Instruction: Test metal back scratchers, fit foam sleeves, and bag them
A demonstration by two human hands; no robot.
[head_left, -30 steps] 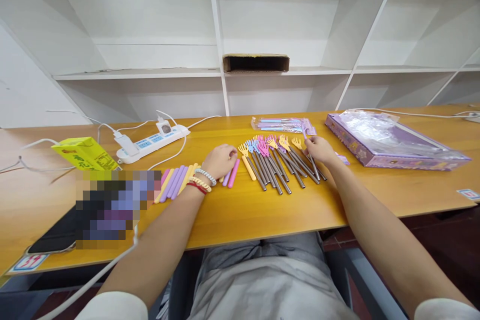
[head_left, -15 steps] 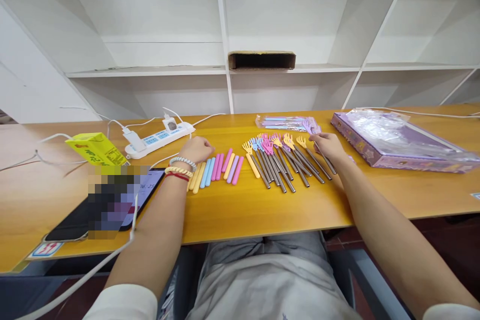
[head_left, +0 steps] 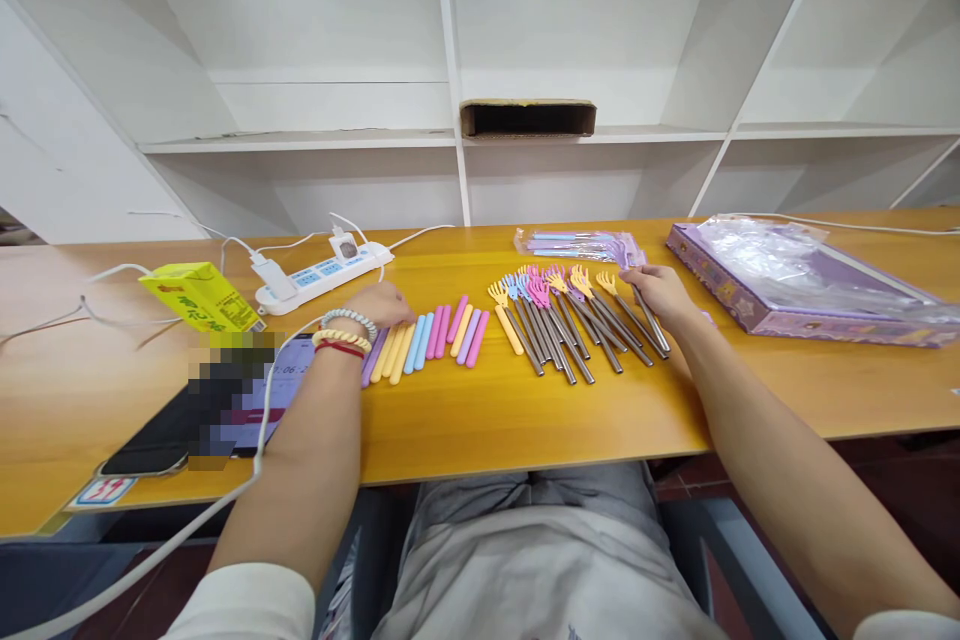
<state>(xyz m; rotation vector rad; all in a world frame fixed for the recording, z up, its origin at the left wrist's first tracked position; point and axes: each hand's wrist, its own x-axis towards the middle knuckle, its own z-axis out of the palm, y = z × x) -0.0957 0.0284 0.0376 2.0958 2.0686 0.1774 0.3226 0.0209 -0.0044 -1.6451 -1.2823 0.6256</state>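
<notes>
My right hand (head_left: 657,292) grips a back scratcher by its metal rod (head_left: 652,324); the purple claw head (head_left: 628,254) pokes out above the fingers. To the left of it lies a pile of back scratchers (head_left: 559,325) with yellow, blue, pink and purple claw heads and metal rods. My left hand (head_left: 379,304) looks curled closed above the left end of a row of coloured handles (head_left: 418,344); its fingertips are hidden, so any contents are unclear. A purple handle (head_left: 373,360) lies just by that wrist. One yellow handle (head_left: 511,330) sits against the pile.
Behind the pile is a clear bag of more scratchers (head_left: 574,245). A purple box (head_left: 780,305) with plastic wrapping stands at right. On the left are a power strip (head_left: 322,275), a yellow carton (head_left: 199,298), phones (head_left: 150,435) and a white cable (head_left: 262,420).
My left hand has moved left along the row, uncovering a purple handle at its left end. The back scratcher in my right hand has tilted slightly more upright.
</notes>
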